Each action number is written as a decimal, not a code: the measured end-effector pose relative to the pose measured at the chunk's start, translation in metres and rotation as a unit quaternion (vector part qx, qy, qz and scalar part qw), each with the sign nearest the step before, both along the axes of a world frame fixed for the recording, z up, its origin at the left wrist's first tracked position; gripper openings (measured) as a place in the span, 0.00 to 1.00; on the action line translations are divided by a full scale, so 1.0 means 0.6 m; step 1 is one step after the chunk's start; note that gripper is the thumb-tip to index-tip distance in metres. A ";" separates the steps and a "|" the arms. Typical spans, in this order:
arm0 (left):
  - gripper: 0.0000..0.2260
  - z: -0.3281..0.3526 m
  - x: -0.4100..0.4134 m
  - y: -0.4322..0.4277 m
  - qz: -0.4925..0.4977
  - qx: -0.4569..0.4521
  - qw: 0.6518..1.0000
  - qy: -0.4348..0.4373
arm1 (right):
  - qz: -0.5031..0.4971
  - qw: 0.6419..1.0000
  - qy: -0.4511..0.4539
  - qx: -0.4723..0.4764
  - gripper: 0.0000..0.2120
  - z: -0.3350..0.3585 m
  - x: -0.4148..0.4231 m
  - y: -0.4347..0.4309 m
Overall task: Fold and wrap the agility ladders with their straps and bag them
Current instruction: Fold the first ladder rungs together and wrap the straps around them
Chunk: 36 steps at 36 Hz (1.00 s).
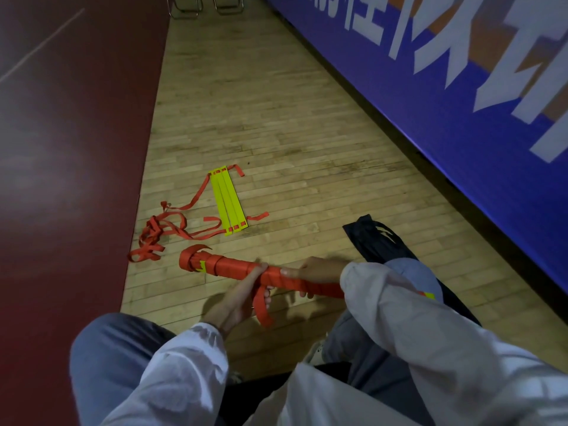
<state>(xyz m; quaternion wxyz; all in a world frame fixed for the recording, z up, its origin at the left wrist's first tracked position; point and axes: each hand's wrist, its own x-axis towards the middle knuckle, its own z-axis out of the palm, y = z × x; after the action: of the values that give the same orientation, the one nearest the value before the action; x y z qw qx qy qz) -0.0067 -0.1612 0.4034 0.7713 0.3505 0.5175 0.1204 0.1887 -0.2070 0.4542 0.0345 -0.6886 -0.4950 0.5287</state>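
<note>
Both hands (238,298) (313,272) grip the strap-wrapped ladder bundle (233,267) above the floor (276,133)

Views: one. Head camera, wide-angle, worn by you; it faces forward and down over your bent knees to the wooden floor (276,118). Near range: your left hand (236,299) and right hand (316,270), both gripping the wrapped ladder (227,267), low in the centre, close to the lens. Middle range: loose ladder (229,202), just beyond the hands; dark bag (378,238) to their right. Far range: chair legs (203,7) at the top edge. The frame is tilted; the blue board (430,72) runs diagonally down the right side.
</note>
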 end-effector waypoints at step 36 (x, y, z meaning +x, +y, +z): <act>0.14 0.024 -0.001 -0.001 0.019 0.006 0.999 -0.033 | -0.067 0.987 -0.068 0.131 0.25 -0.005 -0.013 -0.006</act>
<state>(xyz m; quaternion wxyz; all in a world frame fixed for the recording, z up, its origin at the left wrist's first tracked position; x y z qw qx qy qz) -0.0074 -0.1620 0.4179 0.7832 0.3414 0.4978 0.1492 0.1807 -0.2108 0.4509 0.1262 -0.7438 -0.5144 0.4076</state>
